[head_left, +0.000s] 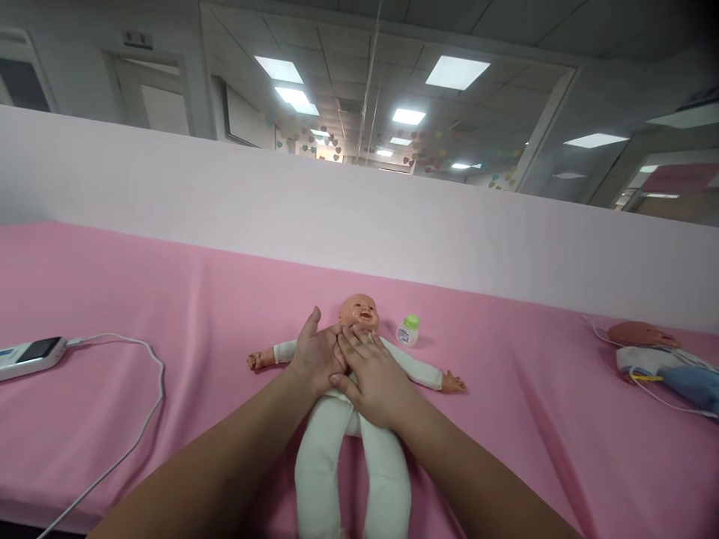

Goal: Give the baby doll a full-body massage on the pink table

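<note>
A baby doll (pixel 353 464) with a white cloth body lies on its back on a pink sheet, arms spread and head away from me. Over its chest, my left hand (pixel 317 355) is turned palm up with its thumb sticking out. My right hand (pixel 374 378) lies palm down, its outstretched fingers across the fingers of my left. Neither hand grips anything visible. Both cover the doll's torso, and whether they touch it I cannot tell. White smears show on the doll's face. Beside its head stands a small clear jar (pixel 408 332) with a green lid.
A white handheld device (pixel 32 357) with a dark screen and a white cable (pixel 154 412) lies at the left. At the right edge rests another doll (pixel 668 367) in white and blue, with thin tubing. The pink sheet (pixel 225 299) meets a low white wall (pixel 337 217) below windows.
</note>
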`<state>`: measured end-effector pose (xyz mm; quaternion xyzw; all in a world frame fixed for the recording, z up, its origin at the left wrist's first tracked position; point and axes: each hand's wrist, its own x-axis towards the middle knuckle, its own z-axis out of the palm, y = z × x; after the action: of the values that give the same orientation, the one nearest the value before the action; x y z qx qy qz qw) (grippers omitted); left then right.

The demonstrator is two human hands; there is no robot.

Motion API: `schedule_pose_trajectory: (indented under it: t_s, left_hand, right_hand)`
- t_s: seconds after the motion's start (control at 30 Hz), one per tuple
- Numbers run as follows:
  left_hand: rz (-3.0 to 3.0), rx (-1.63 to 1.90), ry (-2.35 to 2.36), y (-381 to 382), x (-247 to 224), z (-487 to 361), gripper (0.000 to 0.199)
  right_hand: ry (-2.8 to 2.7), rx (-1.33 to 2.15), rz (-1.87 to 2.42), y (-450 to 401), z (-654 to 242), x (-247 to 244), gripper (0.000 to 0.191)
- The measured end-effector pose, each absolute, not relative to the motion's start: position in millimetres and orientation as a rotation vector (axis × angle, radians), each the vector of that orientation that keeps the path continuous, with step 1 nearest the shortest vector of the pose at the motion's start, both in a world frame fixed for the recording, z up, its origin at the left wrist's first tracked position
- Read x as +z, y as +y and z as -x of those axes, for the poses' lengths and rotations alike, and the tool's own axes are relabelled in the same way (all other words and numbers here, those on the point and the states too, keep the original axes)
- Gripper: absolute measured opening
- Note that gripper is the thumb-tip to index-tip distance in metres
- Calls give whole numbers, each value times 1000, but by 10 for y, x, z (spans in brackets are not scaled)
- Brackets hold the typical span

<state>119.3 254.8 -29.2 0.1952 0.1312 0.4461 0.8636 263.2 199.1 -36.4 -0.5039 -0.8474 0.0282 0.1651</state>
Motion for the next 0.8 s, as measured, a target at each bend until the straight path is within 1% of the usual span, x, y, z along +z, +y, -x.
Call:
schedule_pose_trajectory:
  t_s: [0.1,0.17,0.27,0.37,0.63,0.8]
  left_hand:
    - [-415,1122,340,2644,-279,-1105,81]
    - [-431,1174,344,2685,-261,-1053,82]
    - [-445,1155,333,2690,-240,-1016,85]
    - [-454,1099,327,2634,-244,-1054,86]
    - [-406,971,384,2441,-235,-1265,82]
    - [-485,1080,361,2570,-232,-1128,86]
  right_hand:
    - [-2473,75,1393,1951,-2590,-365,84]
    - [-2528,86,1284,1899,-2543,-373,87]
    - [-2565,107,1120,1833,-2486,-402,91]
    - [-2553,112,1047,1823,-2467,-433,90]
    - [-2481,23,1237,1987,-2603,-437,94]
    - [-2417,-45,1401,2026,-2655,-447,90]
